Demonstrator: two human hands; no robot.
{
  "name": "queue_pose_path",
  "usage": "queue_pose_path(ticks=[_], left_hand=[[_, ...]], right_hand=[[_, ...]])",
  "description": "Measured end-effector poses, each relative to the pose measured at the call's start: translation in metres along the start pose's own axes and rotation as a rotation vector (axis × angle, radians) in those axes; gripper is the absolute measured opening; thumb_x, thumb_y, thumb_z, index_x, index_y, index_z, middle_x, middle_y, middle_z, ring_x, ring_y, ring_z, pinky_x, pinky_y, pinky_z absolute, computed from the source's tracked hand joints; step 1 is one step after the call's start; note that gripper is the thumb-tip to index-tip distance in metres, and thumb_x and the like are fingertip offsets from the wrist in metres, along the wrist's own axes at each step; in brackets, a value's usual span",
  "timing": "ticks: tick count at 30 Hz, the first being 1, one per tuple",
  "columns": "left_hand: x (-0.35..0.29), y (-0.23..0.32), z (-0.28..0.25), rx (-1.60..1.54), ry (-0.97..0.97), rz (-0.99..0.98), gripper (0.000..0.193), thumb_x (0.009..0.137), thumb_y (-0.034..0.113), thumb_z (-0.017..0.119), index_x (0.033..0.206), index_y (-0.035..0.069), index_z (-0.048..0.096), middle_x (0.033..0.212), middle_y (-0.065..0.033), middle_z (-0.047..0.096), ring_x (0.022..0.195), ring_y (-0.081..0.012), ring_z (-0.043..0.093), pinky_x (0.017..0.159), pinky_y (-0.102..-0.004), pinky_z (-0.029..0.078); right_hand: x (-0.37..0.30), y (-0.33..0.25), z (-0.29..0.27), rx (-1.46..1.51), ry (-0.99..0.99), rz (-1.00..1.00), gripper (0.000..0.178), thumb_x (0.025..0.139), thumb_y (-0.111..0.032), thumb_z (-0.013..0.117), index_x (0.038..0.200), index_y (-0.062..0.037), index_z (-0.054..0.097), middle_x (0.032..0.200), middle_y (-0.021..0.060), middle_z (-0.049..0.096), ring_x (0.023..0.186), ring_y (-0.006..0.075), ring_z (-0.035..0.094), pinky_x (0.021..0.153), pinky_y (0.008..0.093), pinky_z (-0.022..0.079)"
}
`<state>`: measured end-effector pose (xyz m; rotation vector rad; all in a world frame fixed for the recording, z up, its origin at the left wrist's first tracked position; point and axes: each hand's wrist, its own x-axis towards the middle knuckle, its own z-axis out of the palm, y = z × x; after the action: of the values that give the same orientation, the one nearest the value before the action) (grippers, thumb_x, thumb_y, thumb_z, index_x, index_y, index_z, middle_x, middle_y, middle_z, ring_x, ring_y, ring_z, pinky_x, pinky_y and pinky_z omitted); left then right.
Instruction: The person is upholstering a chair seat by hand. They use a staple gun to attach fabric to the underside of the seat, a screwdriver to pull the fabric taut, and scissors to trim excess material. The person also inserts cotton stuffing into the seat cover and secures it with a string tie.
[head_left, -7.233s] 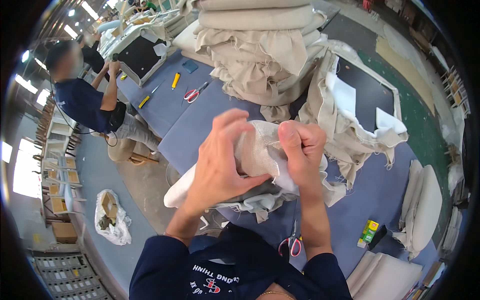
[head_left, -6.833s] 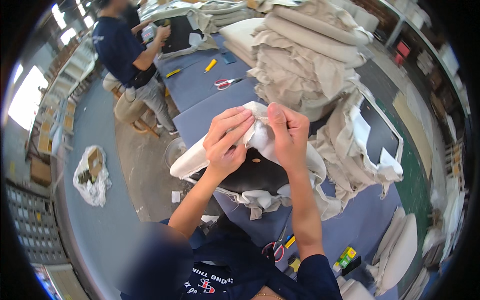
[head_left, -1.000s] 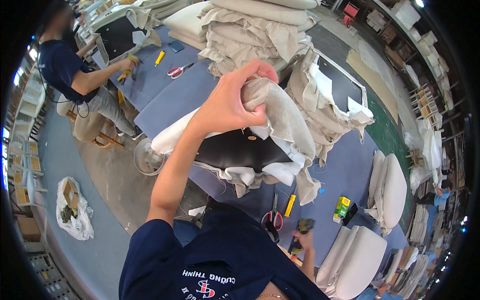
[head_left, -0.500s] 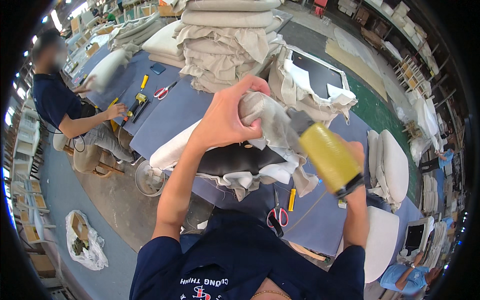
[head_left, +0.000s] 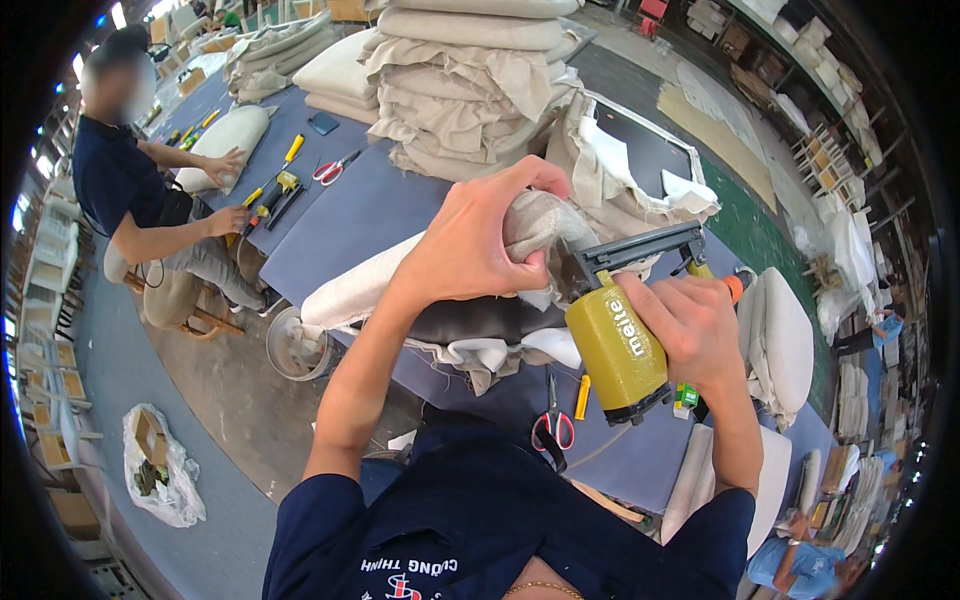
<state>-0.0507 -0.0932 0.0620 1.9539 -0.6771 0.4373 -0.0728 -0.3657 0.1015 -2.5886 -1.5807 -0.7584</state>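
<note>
My left hand (head_left: 475,240) is closed on the beige fabric (head_left: 542,222) at the edge of a seat cushion (head_left: 362,284), fingers and thumb curled round the fold. The cushion lies tilted on the table, its dark underside (head_left: 455,318) partly covered by ragged fabric and white padding. A yellow pneumatic staple gun (head_left: 612,350) with a dark magazine is gripped in my right hand (head_left: 692,325). Its nose is right beside the folded fabric; whether they touch is hidden. Below the cushion lie red-handled scissors (head_left: 553,428) and a yellow-handled tool (head_left: 582,397).
Tall stacks of beige cushions (head_left: 465,90) stand at the back of the blue-grey table (head_left: 335,220). More cushions (head_left: 780,345) are at the right. On the left a seated co-worker (head_left: 130,190) handles another cushion. A bucket (head_left: 297,345) stands on the floor.
The staple gun has turned in my right hand, and its nose has come against or close to the fabric edge. My left hand keeps its grip, slightly farther right. The co-worker's cushion has been lowered.
</note>
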Motion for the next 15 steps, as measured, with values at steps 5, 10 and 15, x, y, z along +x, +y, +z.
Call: queue_pose_path(ticks=[5,10,15], left_hand=[[-0.002,0.004,0.003,-0.002,-0.028,-0.053,0.052,0.064,0.0,0.067,0.115,0.005,0.061,0.094,-0.006,0.067,0.075,-0.0123,0.06,0.069,-0.0245,0.05],[-0.003,0.009,0.003,-0.032,-0.037,-0.11,0.051,0.063,0.0,0.068,0.113,0.005,0.062,0.092,-0.0048,0.066,0.068,-0.0092,0.057,0.064,-0.0223,0.046],[-0.001,0.008,0.011,0.001,-0.03,-0.062,0.051,0.063,0.0,0.068,0.114,0.004,0.061,0.093,-0.0061,0.067,0.075,-0.0142,0.063,0.073,-0.0246,0.049]], right_hand=[[-0.003,-0.003,0.003,-0.033,-0.015,-0.013,0.049,0.073,-0.02,0.07,0.121,-0.0085,0.068,0.066,-0.0001,0.05,0.057,0.0171,0.058,0.052,0.0318,0.044],[-0.006,-0.001,0.005,-0.117,0.014,-0.042,0.046,0.075,-0.021,0.068,0.119,-0.0087,0.068,0.065,-0.0009,0.049,0.057,0.0151,0.057,0.053,0.0305,0.042],[-0.008,0.001,-0.007,-0.196,-0.032,-0.086,0.041,0.076,-0.021,0.066,0.115,-0.0079,0.069,0.066,-0.0012,0.051,0.058,0.0138,0.057,0.053,0.0292,0.042]])
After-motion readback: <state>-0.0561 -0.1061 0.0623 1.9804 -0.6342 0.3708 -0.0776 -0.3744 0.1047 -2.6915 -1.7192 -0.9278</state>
